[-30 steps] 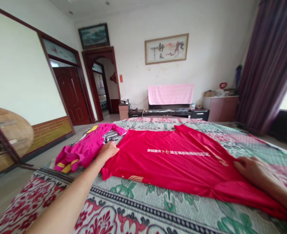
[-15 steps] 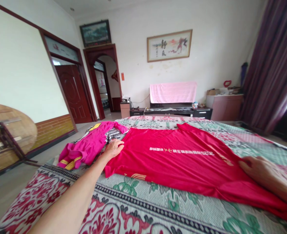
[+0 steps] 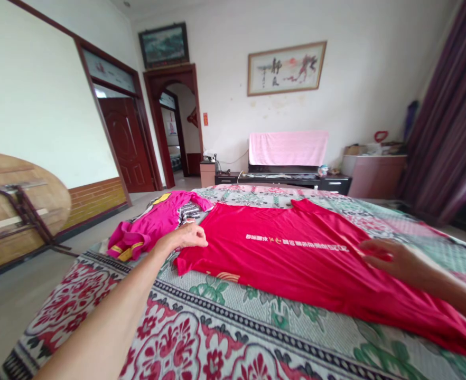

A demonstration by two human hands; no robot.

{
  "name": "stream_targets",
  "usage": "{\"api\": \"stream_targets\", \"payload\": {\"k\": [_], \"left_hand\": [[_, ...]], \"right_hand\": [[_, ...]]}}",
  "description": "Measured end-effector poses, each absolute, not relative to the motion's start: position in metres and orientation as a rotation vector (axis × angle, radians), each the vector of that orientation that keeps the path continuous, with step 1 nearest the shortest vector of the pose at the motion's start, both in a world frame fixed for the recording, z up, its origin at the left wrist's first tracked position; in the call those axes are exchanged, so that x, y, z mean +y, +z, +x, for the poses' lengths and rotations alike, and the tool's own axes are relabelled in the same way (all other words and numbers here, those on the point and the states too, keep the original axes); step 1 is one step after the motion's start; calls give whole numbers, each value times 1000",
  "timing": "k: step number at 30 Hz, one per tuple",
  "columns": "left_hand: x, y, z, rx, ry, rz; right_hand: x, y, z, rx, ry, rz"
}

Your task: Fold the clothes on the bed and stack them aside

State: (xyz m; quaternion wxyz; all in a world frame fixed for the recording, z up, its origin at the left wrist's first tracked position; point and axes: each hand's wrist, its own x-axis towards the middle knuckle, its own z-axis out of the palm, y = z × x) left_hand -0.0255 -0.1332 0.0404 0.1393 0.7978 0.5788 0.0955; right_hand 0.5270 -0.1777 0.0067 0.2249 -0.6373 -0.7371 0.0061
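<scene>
Head view: left hand (image 3: 192, 235) and right hand (image 3: 399, 259) at 1 red shirt (image 3: 272, 258).

Left: round wooden tabletop (image 3: 53, 198) stood on edge | Far left: picture (image 3: 164, 46) hung above doorway (image 3: 169, 76) | Far: pink cloth (image 3: 288, 149) draped below framed calligraphy (image 3: 287, 68) | Right: purple curtain (image 3: 443, 132) hung

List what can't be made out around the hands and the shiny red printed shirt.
All in the head view:
Whether the left hand pinches the shiny red printed shirt: the curled hand itself hides the contact.
Cloth beneath the right hand: covered by that hand.
The shirt's rightmost end: cut off by the picture's right edge.
How far the black-and-white patterned cloth extends: the bright pink garment overlaps it.
</scene>
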Motion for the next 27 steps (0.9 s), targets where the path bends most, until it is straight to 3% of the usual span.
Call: {"api": "stream_targets", "payload": {"k": [3, 9, 14, 20, 24, 27], "left_hand": [[-151, 50, -20, 1522, 28, 2167], [-171, 53, -14, 1537, -82, 2188], [-177, 55, -8, 1602, -75, 2192], [-171, 57, -24, 1550, -10, 2104], [-152, 48, -34, 1618, 270, 2117], [-135, 35, -31, 1752, 604, 2165]], "right_hand": [[-198, 27, 488, -2343, 541, -1688], [-228, 46, 466, -2474, 718, -1878], [-235, 46, 466, -2466, 642, -2019], [-233, 55, 469, -2633, 570, -1826], [-218, 52, 484, -2435, 530, -1741], [-200, 37, 489, -2159, 204, -1694]]}}
